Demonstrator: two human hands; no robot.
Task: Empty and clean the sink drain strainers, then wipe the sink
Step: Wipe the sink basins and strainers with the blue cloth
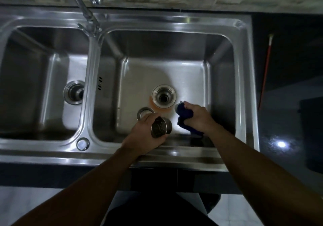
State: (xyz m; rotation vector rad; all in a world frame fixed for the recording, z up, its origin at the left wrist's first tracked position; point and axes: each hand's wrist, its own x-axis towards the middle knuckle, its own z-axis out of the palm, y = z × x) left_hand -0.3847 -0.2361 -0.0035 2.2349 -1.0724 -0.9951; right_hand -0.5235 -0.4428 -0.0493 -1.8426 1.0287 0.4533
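Note:
A double stainless steel sink (243, 79) fills the view. My left hand (143, 135) grips a round metal strainer basket (161, 127) above the front of the right basin, its perforated bottom turned up toward me. My right hand (197, 116) clutches a dark blue cloth (183, 113) just right of the open drain (164, 96), which has an orange stain around its rim. A second metal ring or strainer part (145, 112) lies on the basin floor behind my left hand. The left basin's drain (74, 92) still shows a strainer in it.
A chrome faucet (87, 12) rises at the back over the divider. A round cap (82, 143) sits on the front rim. A dark countertop (286, 121) lies to the right with a thin red stick (265, 72) on it. Tiled wall behind.

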